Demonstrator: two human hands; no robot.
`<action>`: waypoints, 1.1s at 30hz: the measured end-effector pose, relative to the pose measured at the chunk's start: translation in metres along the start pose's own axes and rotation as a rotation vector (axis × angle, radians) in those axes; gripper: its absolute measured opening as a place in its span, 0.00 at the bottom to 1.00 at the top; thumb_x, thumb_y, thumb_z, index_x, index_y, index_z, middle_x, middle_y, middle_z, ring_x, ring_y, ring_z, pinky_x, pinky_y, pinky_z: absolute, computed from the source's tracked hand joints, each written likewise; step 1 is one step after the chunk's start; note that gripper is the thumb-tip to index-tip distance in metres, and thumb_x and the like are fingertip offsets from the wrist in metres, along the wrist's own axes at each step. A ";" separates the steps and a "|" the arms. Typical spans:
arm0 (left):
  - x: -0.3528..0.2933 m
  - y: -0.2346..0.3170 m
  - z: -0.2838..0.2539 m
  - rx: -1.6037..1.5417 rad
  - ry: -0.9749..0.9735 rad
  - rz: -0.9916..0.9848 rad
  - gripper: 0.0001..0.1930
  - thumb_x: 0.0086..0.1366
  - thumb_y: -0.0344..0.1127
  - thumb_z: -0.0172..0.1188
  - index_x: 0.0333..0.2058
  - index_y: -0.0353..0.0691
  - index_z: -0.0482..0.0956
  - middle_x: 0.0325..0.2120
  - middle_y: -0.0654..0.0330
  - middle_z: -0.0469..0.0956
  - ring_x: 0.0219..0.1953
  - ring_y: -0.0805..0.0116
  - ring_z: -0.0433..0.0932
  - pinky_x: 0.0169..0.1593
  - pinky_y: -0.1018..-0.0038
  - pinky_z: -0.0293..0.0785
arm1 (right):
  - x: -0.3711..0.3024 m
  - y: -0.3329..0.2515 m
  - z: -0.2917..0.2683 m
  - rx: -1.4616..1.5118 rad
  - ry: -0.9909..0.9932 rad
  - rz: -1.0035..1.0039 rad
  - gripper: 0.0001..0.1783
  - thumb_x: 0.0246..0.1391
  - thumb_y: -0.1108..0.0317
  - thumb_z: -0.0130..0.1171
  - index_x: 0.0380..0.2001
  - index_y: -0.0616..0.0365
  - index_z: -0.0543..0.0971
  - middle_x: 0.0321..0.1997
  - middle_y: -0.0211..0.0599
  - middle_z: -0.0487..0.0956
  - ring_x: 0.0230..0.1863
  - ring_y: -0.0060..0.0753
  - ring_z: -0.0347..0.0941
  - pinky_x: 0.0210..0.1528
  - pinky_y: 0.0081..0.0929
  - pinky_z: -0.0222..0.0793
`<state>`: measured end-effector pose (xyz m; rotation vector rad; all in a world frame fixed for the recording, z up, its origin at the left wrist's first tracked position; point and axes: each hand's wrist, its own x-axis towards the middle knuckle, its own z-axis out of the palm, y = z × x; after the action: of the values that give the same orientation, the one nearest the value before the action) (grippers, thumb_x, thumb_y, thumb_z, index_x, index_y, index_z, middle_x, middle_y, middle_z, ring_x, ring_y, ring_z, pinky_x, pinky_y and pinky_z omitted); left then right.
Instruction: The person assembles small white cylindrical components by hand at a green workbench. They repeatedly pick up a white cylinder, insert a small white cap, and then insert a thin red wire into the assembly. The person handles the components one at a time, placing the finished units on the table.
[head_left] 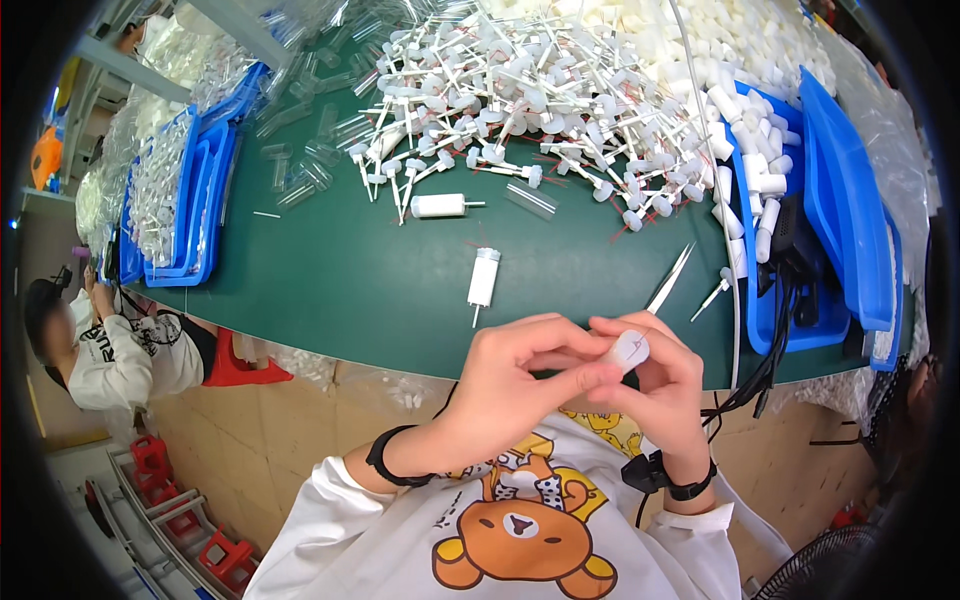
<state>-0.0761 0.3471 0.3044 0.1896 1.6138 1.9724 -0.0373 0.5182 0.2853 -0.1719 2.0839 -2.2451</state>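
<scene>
Just over the table's near edge, my left hand [525,368] and my right hand [662,378] come together around a small white capped part [632,349]. The fingers of both are closed on it. Its round pale end faces up, with a thin dark wire mark on it; the rest is hidden by the fingers. A pair of metal tweezers [668,280] points away from my right hand, and I cannot tell whether that hand grips its hidden end. Beyond my left hand lies a white cylinder with a thin stem [483,278]. Another such cylinder [438,206] lies farther off.
A large heap of white stemmed parts with red wires [520,85] covers the far green table [330,265]. Clear tubes [300,170] lie left of it. Blue bins [845,200] stand right, by a white cable [712,150]; more bins [210,190] stand left. Another person [120,345] sits at left.
</scene>
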 end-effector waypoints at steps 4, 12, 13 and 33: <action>0.006 0.008 -0.010 0.525 0.014 0.283 0.12 0.54 0.29 0.62 0.38 0.32 0.77 0.35 0.55 0.76 0.37 0.64 0.77 0.33 0.74 0.73 | 0.001 -0.009 0.003 -0.256 0.163 -0.023 0.22 0.38 0.79 0.66 0.42 0.66 0.77 0.36 0.36 0.77 0.40 0.26 0.70 0.44 0.22 0.64; 0.050 -0.002 -0.026 1.571 0.394 0.518 0.23 0.52 0.22 0.56 0.49 0.39 0.70 0.51 0.59 0.68 0.54 0.55 0.62 0.53 0.68 0.61 | -0.005 -0.012 -0.007 0.057 0.439 -0.065 0.18 0.43 0.86 0.58 0.42 0.69 0.73 0.42 0.42 0.75 0.43 0.29 0.72 0.46 0.24 0.66; 0.052 -0.006 -0.027 1.535 0.374 0.506 0.23 0.52 0.21 0.55 0.49 0.40 0.69 0.50 0.59 0.68 0.53 0.55 0.62 0.53 0.67 0.61 | -0.005 -0.012 -0.006 0.064 0.417 -0.049 0.18 0.43 0.86 0.58 0.42 0.69 0.73 0.42 0.42 0.75 0.43 0.30 0.72 0.46 0.24 0.67; 0.020 0.019 -0.021 0.939 -0.203 0.515 0.24 0.52 0.22 0.57 0.50 0.38 0.65 0.33 0.57 0.68 0.34 0.61 0.70 0.39 0.69 0.66 | 0.010 -0.012 -0.013 -0.327 0.164 -0.361 0.18 0.36 0.84 0.64 0.35 0.64 0.76 0.37 0.41 0.73 0.38 0.29 0.71 0.38 0.23 0.69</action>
<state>-0.1090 0.3375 0.3118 1.2145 2.3803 1.2640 -0.0486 0.5307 0.2964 -0.4276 2.6918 -2.1329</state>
